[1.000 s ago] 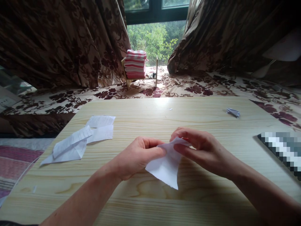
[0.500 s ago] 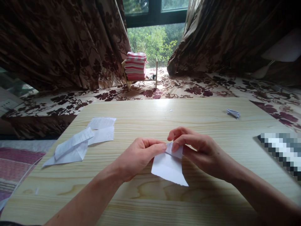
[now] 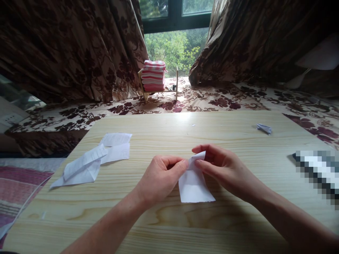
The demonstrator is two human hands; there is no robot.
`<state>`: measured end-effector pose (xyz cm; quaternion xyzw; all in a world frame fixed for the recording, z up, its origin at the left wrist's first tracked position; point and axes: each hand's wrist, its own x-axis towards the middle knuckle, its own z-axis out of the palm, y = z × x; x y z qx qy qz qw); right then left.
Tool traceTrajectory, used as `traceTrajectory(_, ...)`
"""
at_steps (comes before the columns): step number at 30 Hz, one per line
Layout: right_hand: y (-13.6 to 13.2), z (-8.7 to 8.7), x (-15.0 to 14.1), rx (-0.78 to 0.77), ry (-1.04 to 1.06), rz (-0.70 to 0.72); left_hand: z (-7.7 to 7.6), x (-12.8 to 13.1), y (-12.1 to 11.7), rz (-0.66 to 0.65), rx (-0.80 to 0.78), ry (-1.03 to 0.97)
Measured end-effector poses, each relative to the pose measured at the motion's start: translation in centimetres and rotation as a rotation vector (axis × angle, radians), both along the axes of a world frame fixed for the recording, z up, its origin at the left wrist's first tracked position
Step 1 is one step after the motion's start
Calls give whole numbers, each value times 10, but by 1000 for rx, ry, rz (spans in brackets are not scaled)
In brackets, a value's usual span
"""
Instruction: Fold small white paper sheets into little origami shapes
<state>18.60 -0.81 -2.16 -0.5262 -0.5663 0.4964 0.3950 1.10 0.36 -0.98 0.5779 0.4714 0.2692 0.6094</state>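
A small white sheet of paper (image 3: 195,188) is held between both hands above the wooden table (image 3: 148,134). It has a crease across its upper part, and its lower end hangs toward me. My left hand (image 3: 164,176) pinches the upper left edge between thumb and fingers. On the other side, my right hand (image 3: 221,162) grips the upper right part, thumb in front and fingers behind. The right fingertips are partly hidden by the paper.
Several torn paper pieces (image 3: 82,164) with faint print lie overlapping at the left. A small folded paper (image 3: 264,128) rests at the far right, and a blurred-out object (image 3: 316,169) is at the right edge. Beyond the table, folded cloths (image 3: 153,76) sit on a small rack.
My right thumb has moved to the front of the paper, and its top corner now sticks up. The sheet's lower end has turned slightly and shifted right.
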Motion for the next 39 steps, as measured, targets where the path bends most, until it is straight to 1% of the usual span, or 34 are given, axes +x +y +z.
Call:
traceTrajectory(4, 0, -2, -2, 29, 114, 21, 0, 2, 0, -3, 11, 2)
traceTrajectory(8, 1, -2, -1, -41, 153, -1, 0, 3, -1, 5, 19, 3)
traceTrajectory(10, 1, -2, -2, -65, 163, 17, 0, 3, -1, 5, 31, -5)
traceTrajectory(13, 0, -3, -3, -45, 172, 41, 0, 3, 0, 10, 50, -4)
traceTrajectory(16, -1, -5, -3, 7, 175, 32, 1, 4, 0, 22, 48, 5)
traceTrajectory(19, -3, -7, -4, 94, 122, 29, 0, 3, 0, 29, 39, 12)
traceTrajectory(21, -4, -7, -5, 221, 45, 9, 0, 2, 0, 32, 31, 7)
traceTrajectory(23, -6, -7, -5, 380, -50, 10, -1, 1, 1, 36, 16, -17)
traceTrajectory(25, -7, -8, -5, 514, -137, 49, 0, 0, 1, 37, -19, -64)
traceTrajectory(27, -7, -8, -5, 598, -196, 91, 1, 0, 1, 36, -73, -129)
traceTrajectory(30, -7, -8, -3, 679, -256, 114, 3, 1, 1, 37, -140, -206)
traceTrajectory(34, -5, -9, -1, 759, -324, 118, 4, 0, 3, 43, -186, -279)
traceTrajectory(37, -5, -9, -1, 782, -355, 124, 2, -1, 4, 30, -170, -311)
traceTrajectory(39, -6, -7, -1, 764, -338, 133, 2, -1, 4, 17, -131, -274)
